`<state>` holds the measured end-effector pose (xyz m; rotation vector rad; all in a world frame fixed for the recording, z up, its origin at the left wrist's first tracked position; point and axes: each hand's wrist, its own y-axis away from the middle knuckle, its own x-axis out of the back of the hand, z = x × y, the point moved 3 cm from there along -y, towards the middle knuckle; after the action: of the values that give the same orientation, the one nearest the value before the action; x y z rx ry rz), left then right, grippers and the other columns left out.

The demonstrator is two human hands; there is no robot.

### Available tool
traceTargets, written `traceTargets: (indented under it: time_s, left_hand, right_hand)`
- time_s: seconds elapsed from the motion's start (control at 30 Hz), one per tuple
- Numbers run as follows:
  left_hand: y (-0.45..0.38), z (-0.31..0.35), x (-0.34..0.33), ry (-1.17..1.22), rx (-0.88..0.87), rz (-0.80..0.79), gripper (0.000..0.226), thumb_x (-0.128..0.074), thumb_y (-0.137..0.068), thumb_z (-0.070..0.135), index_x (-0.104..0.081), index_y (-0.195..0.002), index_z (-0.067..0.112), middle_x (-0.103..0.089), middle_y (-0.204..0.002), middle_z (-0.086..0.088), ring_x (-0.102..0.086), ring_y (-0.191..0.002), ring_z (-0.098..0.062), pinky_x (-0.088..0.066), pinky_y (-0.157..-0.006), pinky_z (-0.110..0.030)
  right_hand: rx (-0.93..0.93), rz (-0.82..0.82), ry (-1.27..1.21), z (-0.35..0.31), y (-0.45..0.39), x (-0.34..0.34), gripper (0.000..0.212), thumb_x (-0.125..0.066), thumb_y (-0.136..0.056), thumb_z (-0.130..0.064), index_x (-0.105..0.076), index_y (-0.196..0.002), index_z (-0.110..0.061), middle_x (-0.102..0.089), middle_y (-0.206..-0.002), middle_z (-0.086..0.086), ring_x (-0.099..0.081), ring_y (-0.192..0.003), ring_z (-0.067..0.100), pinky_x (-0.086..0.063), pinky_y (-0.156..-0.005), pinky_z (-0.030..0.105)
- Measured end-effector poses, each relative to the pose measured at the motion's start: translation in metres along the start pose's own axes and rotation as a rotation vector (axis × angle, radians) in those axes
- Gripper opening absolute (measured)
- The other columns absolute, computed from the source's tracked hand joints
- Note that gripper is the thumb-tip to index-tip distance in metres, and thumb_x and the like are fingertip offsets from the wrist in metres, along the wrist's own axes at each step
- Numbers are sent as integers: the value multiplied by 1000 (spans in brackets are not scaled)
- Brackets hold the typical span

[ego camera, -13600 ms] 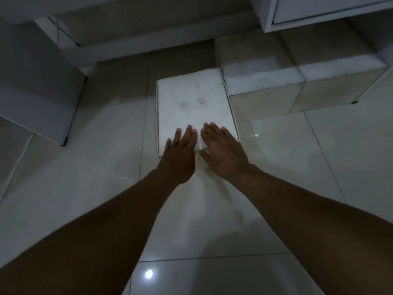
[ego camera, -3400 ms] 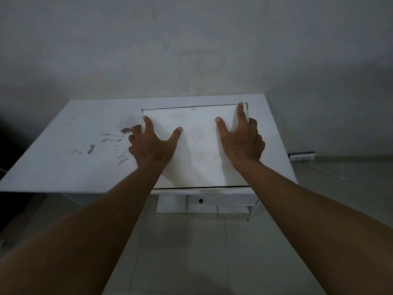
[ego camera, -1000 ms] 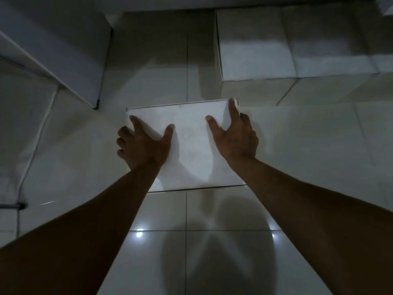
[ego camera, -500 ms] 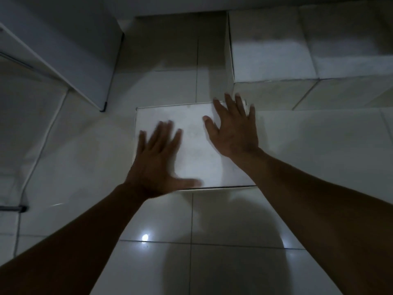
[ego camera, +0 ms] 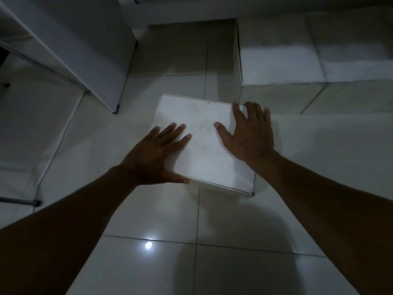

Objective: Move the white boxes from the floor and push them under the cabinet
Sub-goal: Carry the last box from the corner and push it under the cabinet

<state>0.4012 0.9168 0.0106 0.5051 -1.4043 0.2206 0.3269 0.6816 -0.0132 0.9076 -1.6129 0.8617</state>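
Note:
A flat white box (ego camera: pixel 202 141) lies on the tiled floor, turned a little clockwise. My left hand (ego camera: pixel 155 154) rests flat on its near-left part, fingers spread, thumb along the near edge. My right hand (ego camera: pixel 248 133) lies flat over its far-right corner, fingers spread. Neither hand grips the box. Two more white boxes (ego camera: pixel 276 56) (ego camera: pixel 353 50) sit side by side beyond it at the upper right, in shadow under the cabinet. The cabinet's white side panel (ego camera: pixel 89 50) stands at the upper left, its lower corner near the box.
Glossy floor tiles (ego camera: pixel 148 262) stretch toward me, with a bright light spot reflected on them. A tiled gap (ego camera: pixel 191 56) lies between the cabinet panel and the two far boxes. A white cable (ego camera: pixel 57 145) and a dark bar (ego camera: pixel 19 202) run along the left.
Both hands have let go of the box's sides and now lie flat on its top. The box has turned slightly clockwise on the floor, and the view has shifted.

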Motion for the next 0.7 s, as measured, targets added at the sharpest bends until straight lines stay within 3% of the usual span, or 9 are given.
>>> traceTargets:
  time_s: [0.17, 0.3, 0.37, 0.47, 0.57, 0.7]
  left_hand:
    - [4, -18, 8, 49, 118, 11, 103, -40, -68, 88, -10, -153, 37, 1, -163, 5, 6, -149, -14, -10, -121, -44]
    - [2, -26, 11, 140, 372, 119, 104, -66, -71, 66, -16, -155, 30, 5, -163, 0, -5, -149, -23, -29, -112, -51]
    - [4, -25, 6, 282, 537, 166, 105, -73, -77, 52, -10, -156, 20, -9, -163, -10, -25, -144, -31, -35, -109, -48]
    - [2, -8, -6, 649, 635, 276, 82, -68, -90, 28, -19, -154, 11, -47, -145, -19, -56, -122, -33, -48, -100, -41]
    - [-8, 15, -17, 1003, 799, 323, 88, -63, -86, 47, -14, -156, 22, -42, -150, -11, -47, -131, -29, -43, -106, -43]
    - [-24, 25, -20, 1027, 814, 344, 95, -62, -91, 42, 5, -155, 21, -29, -157, -7, -36, -138, -31, -35, -111, -42]
  right_hand:
    - [-59, 50, 2, 10, 13, 5, 97, -30, -81, -82, -35, -146, -12, -45, -139, 21, -37, -129, 38, -27, -112, 47]
    - [-172, 53, 68, 9, 21, 7, 104, -24, -77, -87, -33, -146, -10, -47, -132, 22, -42, -117, 38, -32, -101, 47]
    - [-237, 33, 85, 4, 21, 7, 107, -20, -75, -89, -32, -146, -10, -48, -129, 22, -43, -114, 37, -32, -97, 47]
    - [-277, 39, 91, -3, 22, 6, 108, -21, -76, -88, -31, -147, -8, -49, -126, 21, -44, -110, 37, -31, -95, 47]
    - [-302, 35, 88, -8, 22, 6, 107, -22, -76, -88, -30, -147, -9, -49, -126, 20, -44, -110, 36, -31, -95, 47]
    - [-336, 40, 104, -14, 29, 5, 107, -21, -76, -88, -31, -146, -8, -51, -124, 20, -45, -108, 36, -33, -93, 48]
